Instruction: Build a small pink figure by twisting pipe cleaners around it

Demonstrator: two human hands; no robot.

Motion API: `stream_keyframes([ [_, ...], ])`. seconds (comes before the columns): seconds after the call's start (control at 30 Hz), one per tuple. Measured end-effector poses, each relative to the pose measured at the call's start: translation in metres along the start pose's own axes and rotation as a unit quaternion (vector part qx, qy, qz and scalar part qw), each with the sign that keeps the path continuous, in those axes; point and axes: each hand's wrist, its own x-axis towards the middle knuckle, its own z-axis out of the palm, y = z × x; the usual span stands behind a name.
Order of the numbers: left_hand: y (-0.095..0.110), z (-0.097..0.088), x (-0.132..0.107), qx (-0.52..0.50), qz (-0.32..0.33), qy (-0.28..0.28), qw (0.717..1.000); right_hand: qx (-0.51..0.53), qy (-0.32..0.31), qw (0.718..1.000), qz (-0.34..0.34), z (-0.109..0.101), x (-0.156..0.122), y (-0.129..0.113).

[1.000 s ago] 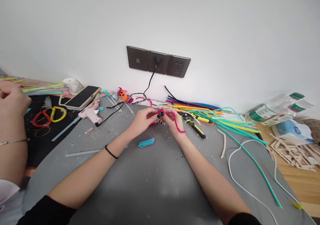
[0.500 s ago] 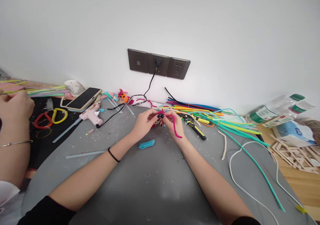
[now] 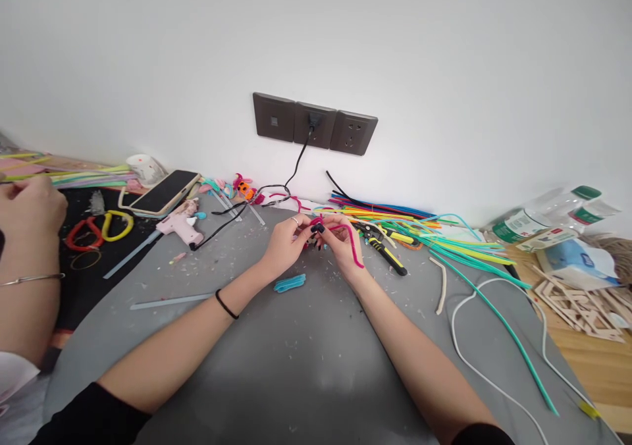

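Both hands meet above the middle of the grey table mat, pinching a magenta pipe cleaner. My left hand is closed, thumb and fingertips on its bent part. My right hand is closed on it too, and the free end trails over the back of that hand to the wrist. Fingers hide the shape of the gripped part. Just below the hands lies a folded blue pipe cleaner bundle. To the right of my right hand rest pliers with black and yellow handles.
A pink glue gun, a phone and scissors with red and yellow handles lie left. Another person's hand is at the far left. Coloured pipe cleaners, plastic bottles and a tissue pack are at right.
The free end of the magenta pipe cleaner has swung outward to the right, over my right hand. Both hands stay in nearly the same place, still pinching it.
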Motion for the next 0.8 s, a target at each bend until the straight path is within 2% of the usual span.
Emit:
stream_keyframes([
  [0.13, 0.006, -0.001, -0.001, -0.02, -0.001, 0.01, 1.0, 0.023, -0.008, 1.0, 0.011, 0.002, -0.001, 0.0],
  [0.3, 0.006, -0.001, -0.001, -0.078, -0.043, 0.027, 0.996, 0.032, -0.011, 0.999, 0.023, 0.002, -0.001, 0.0],
  [0.47, 0.002, -0.003, 0.001, -0.076, -0.056, 0.027, 0.995, 0.012, 0.004, 1.0, 0.001, 0.0, 0.001, 0.0],
  [0.67, 0.003, -0.01, 0.005, -0.021, -0.035, -0.037, 0.998, 0.01, 0.037, 0.999, -0.018, -0.002, 0.002, 0.0],
  [0.8, 0.004, -0.013, 0.006, -0.013, -0.029, -0.081, 0.996, 0.029, 0.033, 0.999, 0.009, -0.001, 0.001, -0.002],
])
